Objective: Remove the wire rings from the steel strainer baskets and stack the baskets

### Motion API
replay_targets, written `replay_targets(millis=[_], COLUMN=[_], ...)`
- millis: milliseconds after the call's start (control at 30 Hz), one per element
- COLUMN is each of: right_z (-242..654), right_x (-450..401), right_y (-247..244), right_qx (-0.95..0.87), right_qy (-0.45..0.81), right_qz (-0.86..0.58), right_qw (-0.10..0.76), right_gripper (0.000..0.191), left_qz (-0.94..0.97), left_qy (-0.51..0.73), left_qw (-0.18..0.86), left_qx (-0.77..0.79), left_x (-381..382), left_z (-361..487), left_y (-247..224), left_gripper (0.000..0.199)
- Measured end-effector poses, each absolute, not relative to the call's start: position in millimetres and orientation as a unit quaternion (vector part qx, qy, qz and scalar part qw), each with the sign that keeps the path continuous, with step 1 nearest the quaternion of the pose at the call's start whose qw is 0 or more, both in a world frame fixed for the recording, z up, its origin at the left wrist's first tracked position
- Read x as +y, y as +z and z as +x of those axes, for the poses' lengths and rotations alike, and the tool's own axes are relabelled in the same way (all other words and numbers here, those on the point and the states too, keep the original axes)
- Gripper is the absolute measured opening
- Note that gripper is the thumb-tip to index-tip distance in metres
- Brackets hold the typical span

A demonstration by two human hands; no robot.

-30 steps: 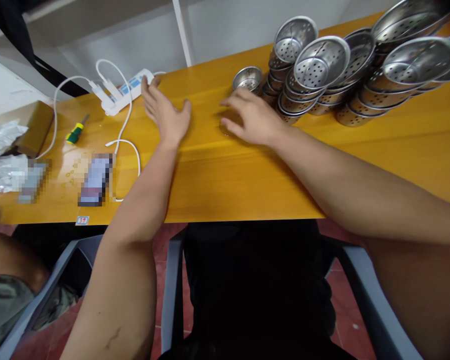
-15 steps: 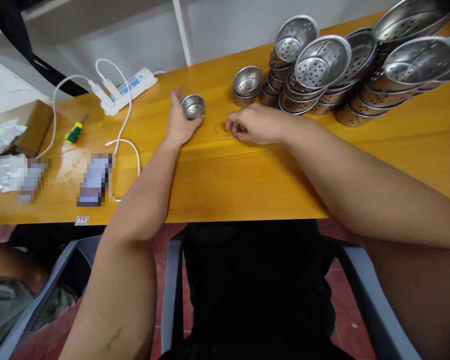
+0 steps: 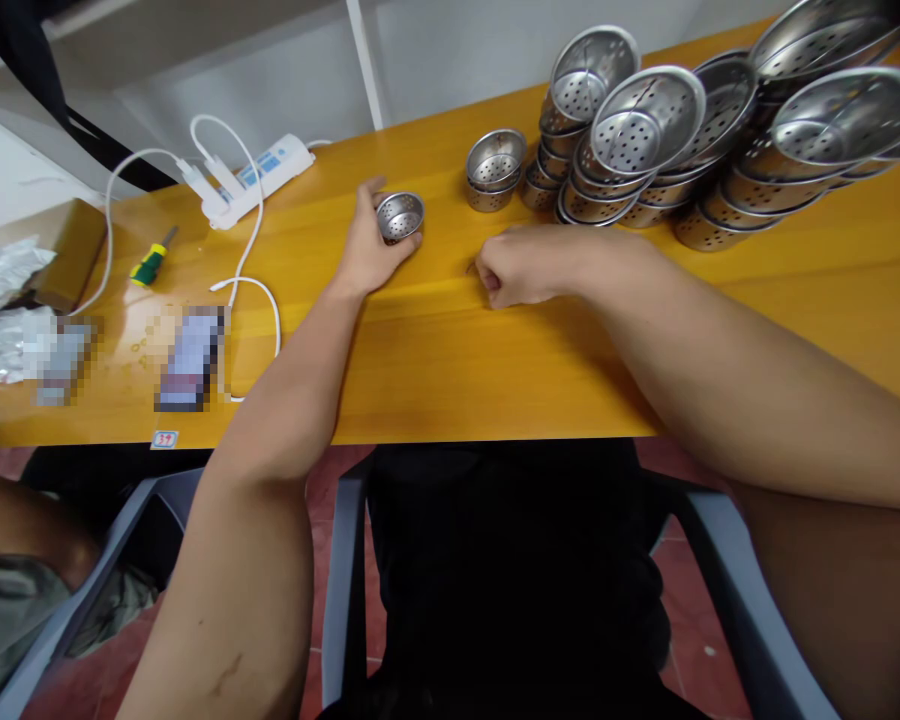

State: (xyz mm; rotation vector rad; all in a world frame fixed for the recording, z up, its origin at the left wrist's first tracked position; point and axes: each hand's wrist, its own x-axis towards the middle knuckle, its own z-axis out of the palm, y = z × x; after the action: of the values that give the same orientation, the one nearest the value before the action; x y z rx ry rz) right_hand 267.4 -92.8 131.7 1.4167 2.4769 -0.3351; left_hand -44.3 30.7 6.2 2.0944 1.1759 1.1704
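Note:
My left hand (image 3: 375,245) holds a small perforated metal cup (image 3: 400,216) between thumb and fingers, its mouth facing up, near the middle of the yellow wooden table. To its right, my right hand (image 3: 521,265) is closed, palm down, just above the table surface. A short bit of thin wire (image 3: 471,267) sticks out at its fingertips; the rest is hidden in the fist. Behind that hand stands a short stack of small perforated cups (image 3: 494,168), apart from both hands.
Tall stacks of perforated metal bowls (image 3: 637,130) fill the back right. At the left are a power strip (image 3: 262,180) with white cables, a screwdriver (image 3: 150,264), a blurred phone (image 3: 190,358) and a cardboard box (image 3: 79,250). Another person's leg (image 3: 22,520) shows at the lower left.
My left hand has shifted slightly right with the cup. My right hand has moved a little right and closed further; the thin wire that trailed from it now shows only as a short tip.

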Motion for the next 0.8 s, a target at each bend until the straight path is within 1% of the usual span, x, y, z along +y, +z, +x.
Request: replay_targets(millis=[200, 300, 433, 500, 567, 600, 633, 700, 800], right_z=[254, 249, 254, 261, 268, 272, 275, 278, 282], right_x=[-100, -106, -107, -100, -91, -86, -82, -76, -71], right_y=[134, 139, 145, 142, 136, 133, 129, 122, 117], right_qx=[0.852, 0.858, 0.859, 0.859, 0.862, 0.865, 0.869, 0.874, 0.860], right_qy=[-0.097, -0.088, -0.080, -0.077, -0.065, -0.056, -0.049, -0.048, -0.078], right_qz=[0.495, 0.486, 0.484, 0.494, 0.501, 0.499, 0.492, 0.483, 0.499], right_qw=[0.141, 0.139, 0.146, 0.107, 0.043, 0.022, 0.015, 0.035, 0.068], right_gripper=[0.020, 0.018, 0.011, 0.016, 0.029, 0.035, 0.037, 0.030, 0.021], left_qz=[0.740, 0.747, 0.762, 0.761, 0.757, 0.755, 0.754, 0.751, 0.750], left_qy=[0.450, 0.441, 0.420, 0.418, 0.420, 0.421, 0.421, 0.419, 0.413], left_qw=[0.241, 0.235, 0.222, 0.220, 0.221, 0.222, 0.224, 0.233, 0.244], left_qx=[0.438, 0.439, 0.441, 0.445, 0.449, 0.451, 0.452, 0.454, 0.456], left_x=[16, 24, 37, 38, 36, 35, 34, 35, 38], left_z=[-37, -42, -49, -50, -50, -49, -49, -49, -50], left_y=[18, 11, 1, 1, 3, 5, 6, 7, 6], left_gripper=[0.103, 0.105, 0.107, 0.108, 0.109, 0.109, 0.110, 0.110, 0.109])
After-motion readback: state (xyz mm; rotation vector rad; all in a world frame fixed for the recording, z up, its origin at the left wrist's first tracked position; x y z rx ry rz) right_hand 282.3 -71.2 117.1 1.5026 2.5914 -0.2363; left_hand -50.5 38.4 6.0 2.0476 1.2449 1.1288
